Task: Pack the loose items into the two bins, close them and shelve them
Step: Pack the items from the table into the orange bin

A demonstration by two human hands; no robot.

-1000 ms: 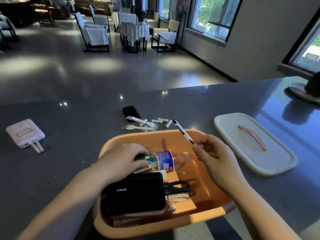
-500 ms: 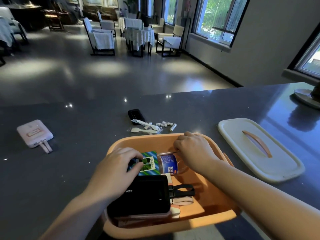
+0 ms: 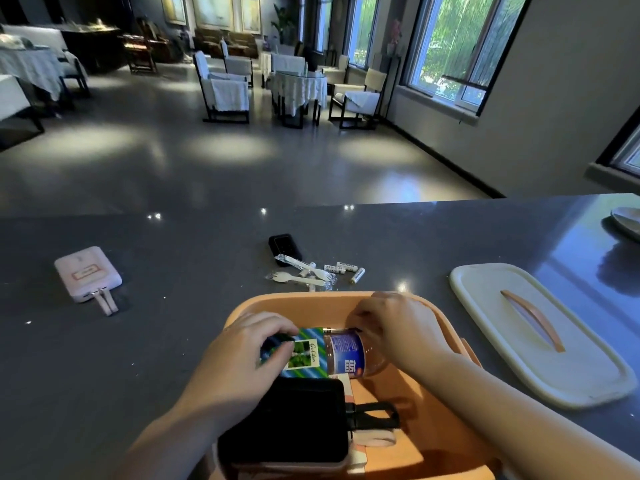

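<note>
An orange bin [image 3: 311, 300] stands at the counter's near edge. In it lie a water bottle [image 3: 346, 355], a green and blue packet [image 3: 306, 355] and a black power bank [image 3: 287, 420] with a strap. My left hand [image 3: 242, 362] pinches the packet's left end, low inside the bin. Curled at the far wall, my right hand [image 3: 391, 323] holds the end of a pen [image 3: 337, 330] that lies just behind the bottle. The bin's white lid [image 3: 485, 306], with an orange handle, lies flat to the right.
On the dark counter beyond the bin lie wrapped plastic forks [image 3: 298, 277], several batteries [image 3: 343, 268] and a small black case [image 3: 284, 245]. A pink power bank [image 3: 86, 271] sits far left. A dish [image 3: 627, 220] is at the far right edge.
My right hand has carried the pen from above the bin's rim down inside, behind the bottle. My left hand has turned the green packet so its face shows.
</note>
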